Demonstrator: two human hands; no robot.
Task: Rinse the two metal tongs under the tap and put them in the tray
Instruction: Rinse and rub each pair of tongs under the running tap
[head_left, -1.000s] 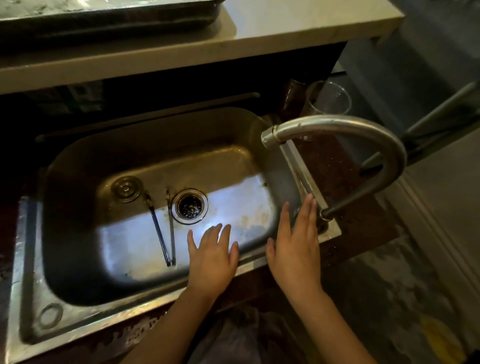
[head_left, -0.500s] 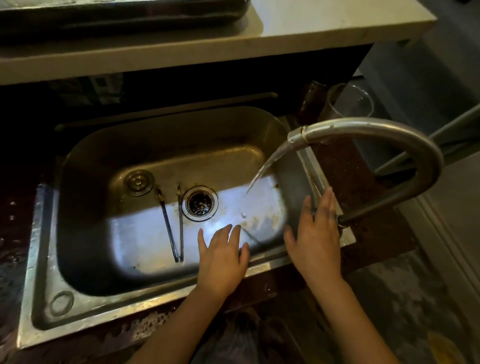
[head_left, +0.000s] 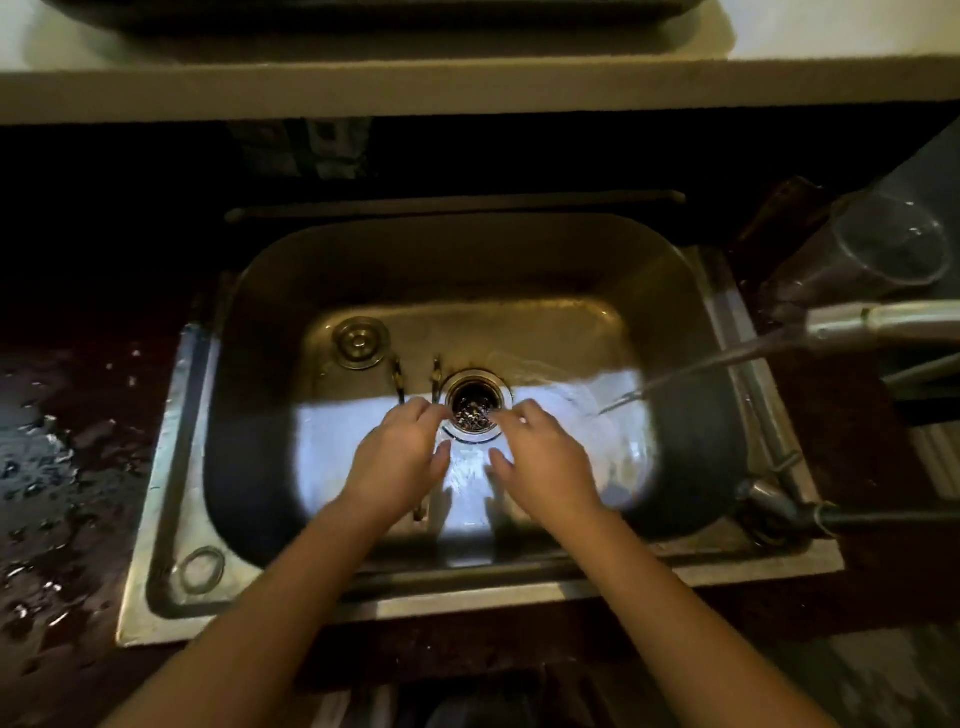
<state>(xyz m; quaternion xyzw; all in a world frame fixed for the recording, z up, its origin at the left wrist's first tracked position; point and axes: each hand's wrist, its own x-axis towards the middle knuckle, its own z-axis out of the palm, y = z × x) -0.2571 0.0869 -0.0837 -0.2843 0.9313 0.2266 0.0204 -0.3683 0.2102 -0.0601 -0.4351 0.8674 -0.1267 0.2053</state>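
- Progress: early. Tap (head_left: 883, 322) is running; water (head_left: 691, 371) arcs from the spout onto the sink (head_left: 171, 467) floor right of the drain (head_left: 475, 405). Judged: rinsing proper not yet begun, nothing put away.
- Tongs (head_left: 415, 376): one pair visible, lying on the sink floor just left of the drain, two tips pointing away, hinge end near the front wall. Middle part hidden under the left hand (head_left: 400, 457). A second pair is not visible anywhere.
- Left hand: fingers curled down over the tongs; cannot tell whether it grips them or only touches.
- Right hand (head_left: 543, 457): loosely spread, empty, over the wet floor beside the drain, outside the stream.
- Tray (head_left: 363, 15): dark edge on the shelf above the sink; contents out of view.
- Counts: hands 2; tongs seen 1 of 2; drain 1; plug (head_left: 360, 340) 1; glass (head_left: 883, 249) 1, right of the sink.
- Left: lift, rinse, place both.
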